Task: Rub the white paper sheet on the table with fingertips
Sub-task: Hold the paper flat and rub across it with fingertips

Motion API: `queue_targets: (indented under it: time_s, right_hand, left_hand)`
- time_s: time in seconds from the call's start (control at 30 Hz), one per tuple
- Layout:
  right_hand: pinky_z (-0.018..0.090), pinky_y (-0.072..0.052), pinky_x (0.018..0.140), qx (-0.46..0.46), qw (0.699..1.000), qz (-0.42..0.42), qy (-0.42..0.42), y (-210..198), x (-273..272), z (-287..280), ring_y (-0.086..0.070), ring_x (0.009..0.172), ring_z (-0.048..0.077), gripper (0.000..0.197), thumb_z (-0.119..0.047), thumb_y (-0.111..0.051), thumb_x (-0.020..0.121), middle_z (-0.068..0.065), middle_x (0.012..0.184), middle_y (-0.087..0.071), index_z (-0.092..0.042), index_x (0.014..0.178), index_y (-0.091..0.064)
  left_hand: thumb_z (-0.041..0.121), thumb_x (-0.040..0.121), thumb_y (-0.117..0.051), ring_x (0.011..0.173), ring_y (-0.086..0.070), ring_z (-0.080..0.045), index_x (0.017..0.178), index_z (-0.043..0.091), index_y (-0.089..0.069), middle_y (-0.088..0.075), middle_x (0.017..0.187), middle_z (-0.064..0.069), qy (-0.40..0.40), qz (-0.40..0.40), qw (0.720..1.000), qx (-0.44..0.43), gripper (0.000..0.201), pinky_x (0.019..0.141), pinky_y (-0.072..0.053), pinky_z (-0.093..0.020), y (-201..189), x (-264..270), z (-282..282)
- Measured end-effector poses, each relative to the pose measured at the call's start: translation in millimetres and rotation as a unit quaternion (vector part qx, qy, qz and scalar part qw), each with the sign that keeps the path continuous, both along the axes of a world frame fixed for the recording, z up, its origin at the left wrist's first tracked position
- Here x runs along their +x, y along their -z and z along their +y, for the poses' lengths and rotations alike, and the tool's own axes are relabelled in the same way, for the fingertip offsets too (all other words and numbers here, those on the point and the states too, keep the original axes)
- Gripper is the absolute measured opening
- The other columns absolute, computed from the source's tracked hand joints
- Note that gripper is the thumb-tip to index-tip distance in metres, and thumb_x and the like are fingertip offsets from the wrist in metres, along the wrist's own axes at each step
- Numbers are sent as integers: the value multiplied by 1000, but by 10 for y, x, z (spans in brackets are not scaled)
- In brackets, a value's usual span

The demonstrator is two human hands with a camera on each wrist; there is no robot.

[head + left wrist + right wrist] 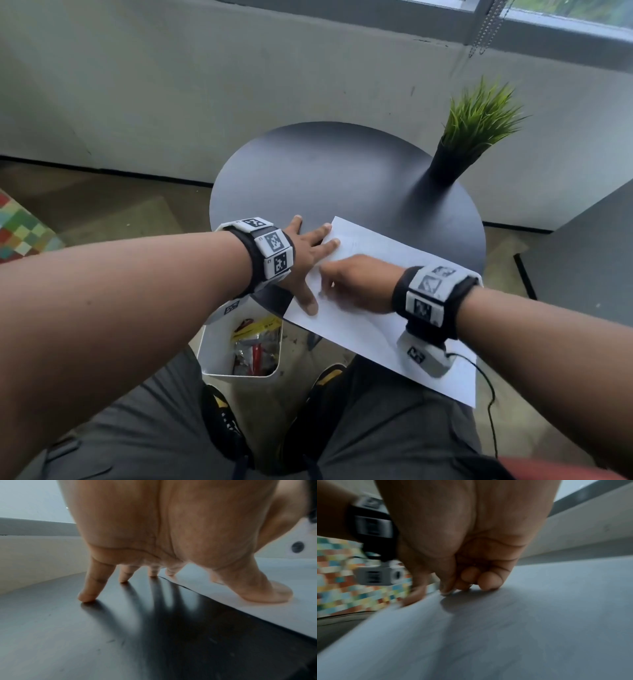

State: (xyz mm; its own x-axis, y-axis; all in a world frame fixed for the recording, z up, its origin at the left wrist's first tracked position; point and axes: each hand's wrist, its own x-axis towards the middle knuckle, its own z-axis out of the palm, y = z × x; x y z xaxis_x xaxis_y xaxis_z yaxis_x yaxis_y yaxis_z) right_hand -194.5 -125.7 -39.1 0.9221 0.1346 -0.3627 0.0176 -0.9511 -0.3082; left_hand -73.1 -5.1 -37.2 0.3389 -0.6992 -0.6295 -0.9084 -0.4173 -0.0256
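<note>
A white paper sheet lies slanted on the near part of a round dark table, its near right corner hanging over the edge. My left hand is spread flat at the sheet's left edge. Its thumb presses on the paper, and its outer fingers stand on the bare table. My right hand rests on the sheet just right of the left thumb. Its fingers are curled under, tips touching the paper, and hold nothing. That hand is motion-blurred.
A dark vase with green grass stands at the table's far right. A white bin with wrappers sits on the floor under the near left edge. A grey wall runs behind; a black cable hangs by my right wrist.
</note>
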Motion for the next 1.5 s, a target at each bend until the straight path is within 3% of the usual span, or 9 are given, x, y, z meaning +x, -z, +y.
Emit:
queue_targets:
  time_s: [0.13,0.33,0.47,0.67,0.83,1.0,1.1,1.27,1.5]
  right_hand:
    - [32,-45,71,-62,985,-47,152,26,174,-352,-58,89,30,15,-31,-51,94,10,101,-63,-19,103,-53]
    - [30,-45,73,18,999,17,-31,16,-97,9,-56,84,23,11,-19,-54,90,3,97,-66,-17,101,-58]
    - [32,-46,70,-64,987,-33,143,-2,145,-407,-58,87,30,13,-31,-52,92,7,97,-64,-20,99,-53]
    - [35,-47,78,7,999,21,-33,-9,-46,60,-59,93,27,15,-22,-53,91,6,101,-66,-16,104,-57]
    - [34,-50,74,-74,986,-28,147,14,182,-418,-60,89,30,17,-35,-51,94,7,100,-65,-21,103,-53]
    - [36,-47,78,1,999,19,-44,16,-110,123,-57,91,27,15,-20,-52,93,6,101,-65,-16,107,-56]
    - [26,-39,73,-3,998,5,66,1,33,-224,-57,91,23,15,-26,-55,92,-1,95,-60,-19,105,-57]
    - [37,-51,77,-37,969,-4,246,56,156,-577,-59,89,29,21,-38,-52,93,7,99,-62,-18,100,-51]
    - [34,-45,75,-17,997,-33,61,34,-2,-148,-57,90,30,16,-30,-51,94,9,99,-65,-16,102,-52]
  left_hand:
    - [78,63,-72,148,10,-48,155,36,17,24,163,11,4,1,1000,-5,136,115,-19,-60,4,-10,-9]
    - [76,67,-71,148,9,-48,157,29,15,24,163,13,26,-14,1000,9,133,118,-12,-55,-91,-46,-32]
    - [77,63,-73,147,5,-51,156,33,15,23,163,15,19,-2,1000,5,135,114,-22,-61,-33,6,-34]
    - [78,62,-73,147,8,-52,155,34,19,25,162,14,26,-11,999,19,138,115,-18,-61,-15,19,-67]
    - [78,62,-72,146,2,-51,155,35,19,24,162,14,31,-14,999,6,137,114,-22,-62,36,43,-63]
    - [79,61,-73,145,2,-52,153,40,19,26,162,13,35,-21,999,14,136,115,-20,-61,29,39,-75]
    - [79,59,-73,144,-1,-52,152,46,17,24,162,13,37,-16,999,8,134,113,-26,-63,42,56,-70]
    - [78,57,-75,145,3,-53,151,50,13,21,163,12,10,-6,1000,13,132,115,-22,-62,-24,-11,-125]
    - [79,65,-70,148,7,-48,156,43,5,18,164,14,-10,-13,999,-33,124,111,-26,-62,-83,-209,-33]
